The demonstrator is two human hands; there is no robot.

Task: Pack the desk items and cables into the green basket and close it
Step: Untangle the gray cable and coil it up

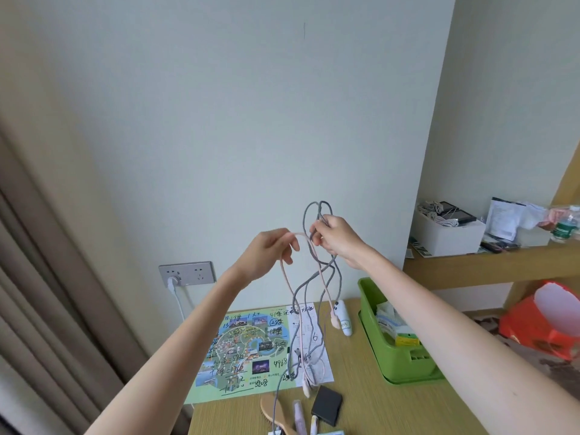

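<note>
Untangling step: left hand (270, 252) fingers pinch pink cable (326, 287), right hand (337, 238) fingers clamp grey cable (305, 215); next move likely requires coiling both into green basket (365, 296).

A lived-in room, a bedroom or hotel room by the look: beige curtain (47, 277) at 9 o'clock; wall socket (187, 272) at 8; wooden worktop (361, 403) at 6 carrying a park map (244, 350) and hairbrush (276, 412); wooden shelf (486, 262) at 3 with a box (448, 237) and bottle (565, 224).
</note>
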